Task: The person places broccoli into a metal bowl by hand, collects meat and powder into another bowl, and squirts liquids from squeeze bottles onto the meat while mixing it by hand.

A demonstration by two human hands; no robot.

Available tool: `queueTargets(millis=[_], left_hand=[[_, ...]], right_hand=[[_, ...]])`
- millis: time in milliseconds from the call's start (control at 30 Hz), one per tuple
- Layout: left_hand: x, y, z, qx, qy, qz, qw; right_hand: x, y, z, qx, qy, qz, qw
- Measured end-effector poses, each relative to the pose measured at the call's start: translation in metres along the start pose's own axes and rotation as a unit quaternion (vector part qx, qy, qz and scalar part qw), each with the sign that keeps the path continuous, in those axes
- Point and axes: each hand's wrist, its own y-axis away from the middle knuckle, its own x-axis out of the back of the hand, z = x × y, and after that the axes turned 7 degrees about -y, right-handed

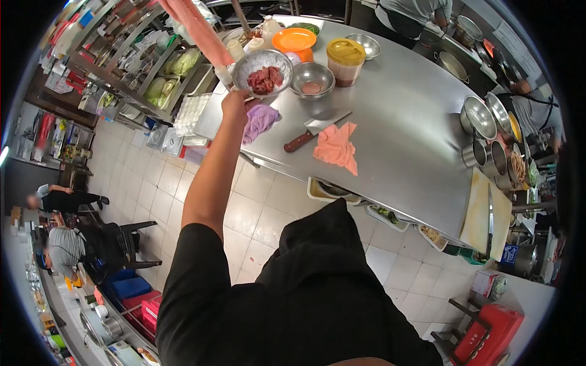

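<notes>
At the left end of the steel table, my left hand (235, 102) is closed on the near rim of a metal bowl (285, 67) that holds pieces of red meat (264, 80). Just below it lies a crumpled purple cloth (261, 123). A second metal bowl (329, 83) with something pinkish inside stands to the right of the meat bowl. A cleaver (318, 127) with a brown handle lies flat beside an orange-pink cloth (336, 147). My right hand is out of view.
An orange plate (294, 39), a yellow-lidded tub (346, 61) and an empty metal bowl (366, 45) stand at the back. Stacked bowls (478, 118) and a cutting board with a knife (480, 213) are at the right. Shelves (137, 91) stand left; people work nearby.
</notes>
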Motion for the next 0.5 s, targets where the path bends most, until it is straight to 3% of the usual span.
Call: queueTargets(millis=[67,100,133,267,300,367,433,500], left_hand=[[-0.012,-0.037,-0.001,0.009,0.013,-0.010,1.000],[-0.019,-0.056,0.007,0.005,0.017,-0.019,1.000],[-0.028,-0.068,0.013,0.023,0.021,-0.015,0.999],[-0.063,-0.123,0.030,0.035,-0.022,-0.002,0.999],[-0.069,-0.139,0.031,0.030,-0.017,-0.013,0.999],[-0.079,-0.171,0.026,0.028,-0.005,-0.037,0.999],[-0.092,-0.188,0.026,0.055,0.008,-0.044,0.997],[-0.099,-0.208,0.020,0.051,0.006,-0.067,0.996]], right_hand=[[-0.007,-0.022,-0.005,-0.036,-0.233,-0.053,0.970],[-0.010,-0.043,0.002,-0.061,-0.400,-0.095,0.910],[-0.015,-0.070,0.018,-0.087,-0.612,-0.228,0.753],[0.051,-0.095,-0.156,-0.153,-0.663,-0.040,0.731],[0.058,-0.095,-0.206,-0.177,-0.496,0.086,0.846],[0.074,-0.093,-0.255,-0.077,-0.496,0.121,0.857],[0.086,-0.084,-0.303,-0.059,-0.456,0.156,0.874],[0.088,-0.059,-0.343,-0.038,-0.517,0.151,0.842]])
